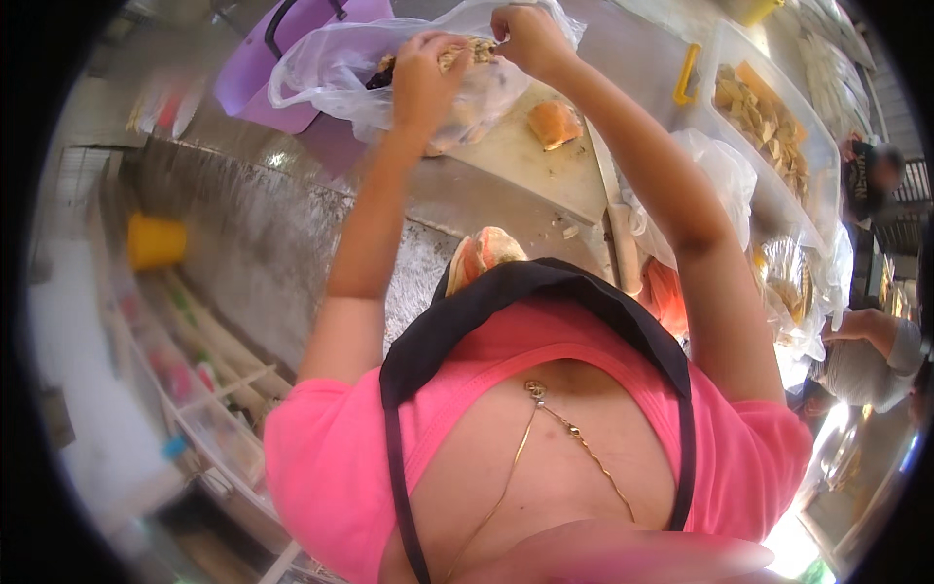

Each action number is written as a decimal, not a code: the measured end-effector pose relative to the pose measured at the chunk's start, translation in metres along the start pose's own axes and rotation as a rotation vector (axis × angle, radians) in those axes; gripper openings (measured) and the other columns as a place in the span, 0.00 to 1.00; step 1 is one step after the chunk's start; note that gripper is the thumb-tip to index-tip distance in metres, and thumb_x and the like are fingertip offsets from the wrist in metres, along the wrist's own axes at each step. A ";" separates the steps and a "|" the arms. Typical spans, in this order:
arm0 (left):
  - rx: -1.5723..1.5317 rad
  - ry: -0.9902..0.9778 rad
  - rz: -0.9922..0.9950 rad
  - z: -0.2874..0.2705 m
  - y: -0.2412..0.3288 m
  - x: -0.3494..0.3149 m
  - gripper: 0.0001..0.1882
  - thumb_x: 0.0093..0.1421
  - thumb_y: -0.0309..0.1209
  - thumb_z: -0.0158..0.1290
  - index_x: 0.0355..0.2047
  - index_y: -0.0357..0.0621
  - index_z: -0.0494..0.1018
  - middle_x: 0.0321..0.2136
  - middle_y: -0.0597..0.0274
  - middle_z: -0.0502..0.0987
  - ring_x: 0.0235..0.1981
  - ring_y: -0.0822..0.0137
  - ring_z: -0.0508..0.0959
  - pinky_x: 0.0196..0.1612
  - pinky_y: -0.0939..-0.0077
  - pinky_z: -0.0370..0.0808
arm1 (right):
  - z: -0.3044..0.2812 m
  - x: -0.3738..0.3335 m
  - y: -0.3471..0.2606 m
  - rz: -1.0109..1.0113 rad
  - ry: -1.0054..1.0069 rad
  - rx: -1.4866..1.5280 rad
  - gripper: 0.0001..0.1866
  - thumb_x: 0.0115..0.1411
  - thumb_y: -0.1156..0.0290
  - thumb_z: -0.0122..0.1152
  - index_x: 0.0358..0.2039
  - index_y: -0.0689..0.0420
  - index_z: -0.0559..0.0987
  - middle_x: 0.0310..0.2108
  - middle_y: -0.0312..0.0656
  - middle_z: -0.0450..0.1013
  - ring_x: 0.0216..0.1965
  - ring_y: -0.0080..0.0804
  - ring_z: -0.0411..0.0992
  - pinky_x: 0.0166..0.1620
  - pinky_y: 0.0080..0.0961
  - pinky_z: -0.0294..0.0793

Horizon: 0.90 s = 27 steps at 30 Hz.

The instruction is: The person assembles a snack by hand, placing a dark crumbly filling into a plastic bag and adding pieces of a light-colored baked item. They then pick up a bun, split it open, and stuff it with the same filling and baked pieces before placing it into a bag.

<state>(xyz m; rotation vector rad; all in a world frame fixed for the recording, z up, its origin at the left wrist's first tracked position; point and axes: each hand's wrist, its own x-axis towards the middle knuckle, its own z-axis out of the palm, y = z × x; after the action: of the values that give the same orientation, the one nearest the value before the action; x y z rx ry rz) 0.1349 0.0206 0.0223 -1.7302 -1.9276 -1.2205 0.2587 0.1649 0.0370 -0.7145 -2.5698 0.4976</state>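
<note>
Toward the far edge, both hands work at a clear plastic bag (pixel 321 88) spread on the table. My left hand (pixel 426 83) is closed, its fingers curved over crumbly brown food (pixel 475 54) at the bag's mouth. Dark pieces show beside its fingers. My right hand (pixel 535 41) is pinched closed at the right end of that food; what its fingertips hold is hidden. Nearer to me lies a pale cutting board (pixel 569 180) with an orange-brown piece of bread (pixel 555 125) on it. A knife (pixel 620 229) lies along the board's right side.
Behind the bag on the left stands a purple bin (pixel 248 73). At the right, a clear tub (pixel 773 146) with a yellow handle (pixel 688 76) holds brown flat pieces. Crumpled plastic bags (pixel 715 165) lie beside it. A yellow bucket (pixel 156 241) is at far left. Another person (pixel 871 180) stands far right.
</note>
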 end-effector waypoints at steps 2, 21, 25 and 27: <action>-0.102 0.030 0.023 0.013 0.033 -0.026 0.11 0.52 0.32 0.58 0.36 0.42 0.77 0.35 0.56 0.76 0.39 0.57 0.76 0.40 0.68 0.73 | -0.007 -0.010 0.001 -0.028 -0.089 0.049 0.12 0.47 0.71 0.62 0.35 0.55 0.80 0.34 0.47 0.75 0.39 0.42 0.73 0.42 0.32 0.71; -1.301 -0.008 -0.694 0.057 0.096 -0.072 0.18 0.56 0.26 0.57 0.47 0.35 0.71 0.32 0.61 0.77 0.32 0.75 0.76 0.36 0.82 0.73 | -0.006 -0.165 -0.022 0.433 0.106 1.768 0.26 0.60 0.67 0.58 0.55 0.62 0.61 0.39 0.43 0.69 0.28 0.27 0.72 0.28 0.22 0.74; -1.109 0.096 -0.670 0.039 0.100 -0.074 0.13 0.58 0.28 0.56 0.42 0.36 0.72 0.31 0.61 0.77 0.32 0.76 0.75 0.34 0.83 0.71 | -0.006 -0.154 -0.034 0.416 0.116 1.692 0.27 0.57 0.71 0.61 0.54 0.64 0.63 0.37 0.43 0.71 0.24 0.26 0.71 0.25 0.22 0.73; -0.908 0.146 -0.653 0.029 0.093 -0.078 0.11 0.58 0.29 0.56 0.39 0.37 0.73 0.28 0.62 0.76 0.30 0.76 0.74 0.33 0.81 0.70 | -0.004 -0.146 -0.044 0.404 0.119 1.647 0.27 0.55 0.74 0.63 0.53 0.66 0.64 0.35 0.44 0.72 0.22 0.26 0.71 0.22 0.21 0.72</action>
<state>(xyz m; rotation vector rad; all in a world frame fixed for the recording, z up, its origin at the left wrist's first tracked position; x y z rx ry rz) 0.2485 -0.0179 -0.0124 -1.2181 -2.0564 -2.6860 0.3563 0.0500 0.0156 -0.4925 -1.0995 2.1204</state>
